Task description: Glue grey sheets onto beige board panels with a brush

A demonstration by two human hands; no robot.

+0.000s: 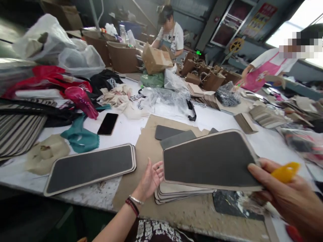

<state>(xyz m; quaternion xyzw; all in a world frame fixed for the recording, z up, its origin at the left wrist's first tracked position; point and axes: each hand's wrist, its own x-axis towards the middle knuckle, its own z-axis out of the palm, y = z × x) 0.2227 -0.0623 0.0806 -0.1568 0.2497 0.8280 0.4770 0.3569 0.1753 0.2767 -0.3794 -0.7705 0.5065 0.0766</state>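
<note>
My right hand (pixel 282 185) grips the right end of a dark grey tapered panel (pixel 209 161) with a pale border, thumb on its top face. A yellow plastic piece (pixel 286 172) sticks up between the fingers of the same hand; the rest of it is hidden. My left hand (pixel 153 173) is open, palm up, fingers apart, right by the panel's left edge; I cannot tell whether they touch. Beneath the held panel lies a stack of pale-edged panels (pixel 174 195). To the left rests another stack of long dark panels (pixel 91 168).
Brown board (pixel 131 188) covers part of the white table. A phone (pixel 108 123), teal scrap (pixel 82 134), clear plastic bag (pixel 164 101) and dark glue-smeared sheet (pixel 232 203) lie around. Two people work beyond, one in a pink apron (pixel 262 75). Brown bags (pixel 212 79) stand at the back.
</note>
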